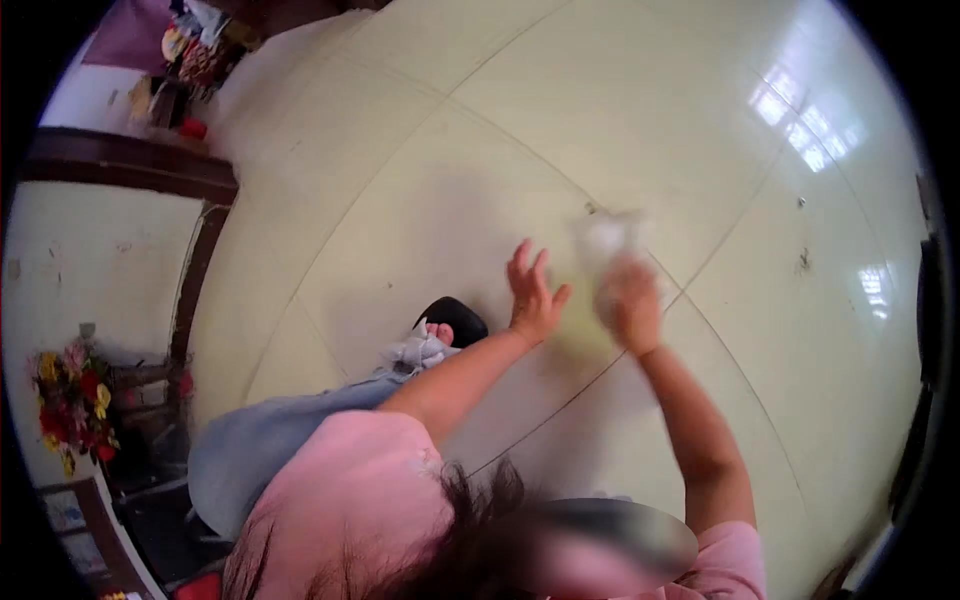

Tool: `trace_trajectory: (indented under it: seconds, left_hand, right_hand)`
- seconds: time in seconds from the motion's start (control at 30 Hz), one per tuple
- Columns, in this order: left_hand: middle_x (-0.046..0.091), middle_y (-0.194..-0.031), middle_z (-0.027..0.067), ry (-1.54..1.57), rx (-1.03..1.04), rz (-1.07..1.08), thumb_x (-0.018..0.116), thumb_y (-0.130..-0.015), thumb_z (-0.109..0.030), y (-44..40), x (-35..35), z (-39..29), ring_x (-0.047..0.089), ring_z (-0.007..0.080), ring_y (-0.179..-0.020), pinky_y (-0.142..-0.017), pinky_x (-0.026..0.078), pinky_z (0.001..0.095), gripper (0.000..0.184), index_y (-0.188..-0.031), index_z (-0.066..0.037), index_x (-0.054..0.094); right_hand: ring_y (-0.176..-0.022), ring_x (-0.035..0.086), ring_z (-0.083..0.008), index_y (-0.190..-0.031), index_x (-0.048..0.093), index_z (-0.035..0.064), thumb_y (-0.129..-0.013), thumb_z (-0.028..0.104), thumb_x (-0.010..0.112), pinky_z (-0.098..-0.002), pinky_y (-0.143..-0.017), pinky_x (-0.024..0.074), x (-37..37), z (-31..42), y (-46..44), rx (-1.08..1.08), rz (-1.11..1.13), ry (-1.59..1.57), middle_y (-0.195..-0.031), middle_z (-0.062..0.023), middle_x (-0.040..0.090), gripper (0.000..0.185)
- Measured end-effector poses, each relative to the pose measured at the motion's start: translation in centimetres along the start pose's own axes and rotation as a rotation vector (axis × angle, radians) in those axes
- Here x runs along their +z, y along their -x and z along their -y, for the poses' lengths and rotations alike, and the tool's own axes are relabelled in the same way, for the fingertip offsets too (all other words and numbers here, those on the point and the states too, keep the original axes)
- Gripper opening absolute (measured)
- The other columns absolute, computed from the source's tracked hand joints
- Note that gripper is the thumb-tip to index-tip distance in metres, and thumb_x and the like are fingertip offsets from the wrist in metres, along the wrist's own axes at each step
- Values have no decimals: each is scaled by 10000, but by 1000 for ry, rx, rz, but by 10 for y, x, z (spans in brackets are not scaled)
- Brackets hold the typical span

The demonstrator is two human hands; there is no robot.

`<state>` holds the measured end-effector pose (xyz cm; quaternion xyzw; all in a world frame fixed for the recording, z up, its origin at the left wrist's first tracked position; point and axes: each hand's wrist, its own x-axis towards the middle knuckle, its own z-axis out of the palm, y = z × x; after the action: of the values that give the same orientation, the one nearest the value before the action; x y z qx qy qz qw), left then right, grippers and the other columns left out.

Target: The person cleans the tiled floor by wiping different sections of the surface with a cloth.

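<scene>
My left hand (pixel 537 298) is held over the pale tiled floor (pixel 400 215), its fingers spread and nothing in them. To its right, my right hand (pixel 634 305) is smeared by motion, with fingers bent around the near side of a white, partly see-through, crumpled thing (pixel 608 237). Blur hides whether that is a thin bag or a cloth. Between the hands lies a faint yellow-green patch (pixel 582 315), its nature unclear. A black shoe (pixel 455 320) with toes showing sits left of my left forearm.
Dark-framed furniture (pixel 130 165) stands along the left side, with colourful artificial flowers (pixel 75 400) below it. More small items (pixel 195 55) are heaped at the upper left. Window light reflects off the glossy tiles at right. Dark objects (pixel 925 300) line the right edge.
</scene>
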<state>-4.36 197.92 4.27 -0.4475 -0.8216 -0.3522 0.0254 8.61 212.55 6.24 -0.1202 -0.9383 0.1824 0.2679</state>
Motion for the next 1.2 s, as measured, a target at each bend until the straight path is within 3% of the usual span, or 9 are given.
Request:
trace_trajectory:
  seconds: [0.07, 0.17, 0.3, 0.47, 0.67, 0.73, 0.87, 1.0, 1.2]
  left_hand:
    - [174, -1334, 239, 80, 183, 68, 621, -751, -286, -21, -7, -6, 177, 422, -1235, -991, 155, 559, 691, -1270, -40, 237]
    - [201, -1341, 200, 22, 460, 170, 639, -728, -340, -81, -9, -10, 187, 402, -1240, -1006, 153, 545, 687, -1259, -94, 280]
    - [211, -1364, 155, -63, 737, 377, 625, -738, -349, -155, -30, -11, 196, 329, -1268, -1028, 161, 506, 646, -1252, -104, 321]
    - [385, -1292, 137, -339, 1430, 1173, 497, -829, -265, -206, -129, 27, 364, 286, -1192, -1009, 258, 429, 269, -1026, -84, 522]
    - [384, -1263, 150, -400, 686, 1084, 618, -737, -286, -133, -199, 138, 359, 303, -1171, -960, 306, 414, 465, -1112, -56, 467]
    - [260, -1332, 202, -436, 302, 634, 624, -736, -317, -95, -186, 153, 262, 366, -1230, -985, 253, 481, 624, -1231, -43, 360]
    - [127, -1378, 222, -113, -172, 148, 616, -731, -420, -17, -113, 149, 139, 431, -1264, -968, 127, 630, 806, -1321, -55, 205]
    - [91, -1392, 230, -285, -285, 341, 621, -728, -435, -60, -128, 176, 98, 445, -1275, -962, 108, 648, 823, -1325, -54, 201]
    - [-108, -1421, 202, -559, -1185, 172, 635, -694, -517, -156, -196, 337, -36, 478, -1278, -976, 79, 633, 1030, -1381, -67, 14]
  right_hand:
    - [-1180, 389, -310, -1190, 500, 123, -746, 158, 522, -438, -1013, 251, 56, 56, 58, 257, 622, -260, -1280, -142, 421, 446]
    - [-1221, 343, -283, -1247, 455, 171, -818, 205, 457, -434, -1030, 228, 52, 72, 48, -264, 612, -95, -1334, -91, 364, 430]
    - [-1234, 331, -272, -1210, 486, 200, -813, 149, 469, -441, -1035, 220, 54, -3, 2, -112, 620, -124, -1351, -46, 356, 401]
    - [-1238, 312, -309, -1207, 484, 179, -747, 37, 488, -461, -1016, 234, 51, -73, -58, 265, 375, 83, -1348, -95, 349, 482]
    - [-1254, 295, -317, -1198, 504, 172, -791, 26, 493, -430, -1020, 239, 61, -77, -61, 462, 192, 104, -1352, -87, 353, 432]
    - [-1236, 322, -323, -1190, 498, 168, -730, -23, 458, -472, -1013, 235, 72, -31, -68, 461, -47, -72, -1296, -105, 416, 500]
    - [-1221, 353, -294, -1126, 552, 195, -708, -23, 480, -457, -1020, 242, 116, 85, -81, -70, 663, -335, -1299, -65, 420, 477]
    - [-1211, 375, -286, -1083, 588, 225, -727, 26, 501, -452, -1011, 264, 139, 60, -114, -69, 669, -301, -1276, -61, 446, 417]
    - [-1219, 356, -315, -1165, 536, 182, -744, 51, 572, -370, -995, 320, 120, -64, -175, 508, 380, -11, -1326, -125, 371, 442]
